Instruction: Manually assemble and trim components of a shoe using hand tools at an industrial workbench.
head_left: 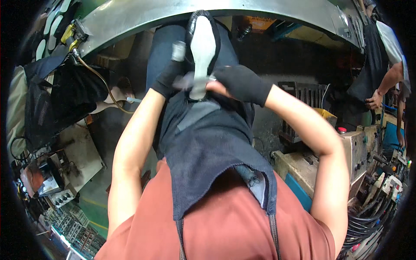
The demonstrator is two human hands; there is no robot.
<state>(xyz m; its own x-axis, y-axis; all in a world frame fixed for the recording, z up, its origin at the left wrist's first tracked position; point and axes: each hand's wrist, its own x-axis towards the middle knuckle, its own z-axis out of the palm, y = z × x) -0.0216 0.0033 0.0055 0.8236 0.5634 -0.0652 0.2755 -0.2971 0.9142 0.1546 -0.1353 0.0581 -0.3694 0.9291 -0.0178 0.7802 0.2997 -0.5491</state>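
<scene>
Sole up on my lap lies a shoe (pixel 202 37) with a dark upper gathered round a white bottom; its toe points away from me. My left hand (pixel 172 74), in a black fingerless glove, is at the shoe's left side near the heel, its fingertips smeared by motion. A pale grey stubby piece (pixel 178 51) shows just beyond that hand; I cannot tell what it is. My right hand (pixel 236 82), gloved alike, is closed at the heel's right side, thumb against the shoe. Something blurred and shiny lies between the hands across the heel.
A metal bench edge (pixel 147 17) curves beyond my knees. A yellow tool (pixel 69 37) with a hose hangs at the left. At the right stand a slotted dark crate (pixel 305 97) and a machine box (pixel 353 149) with a red button. Another person's hand (pixel 373 100) shows far right.
</scene>
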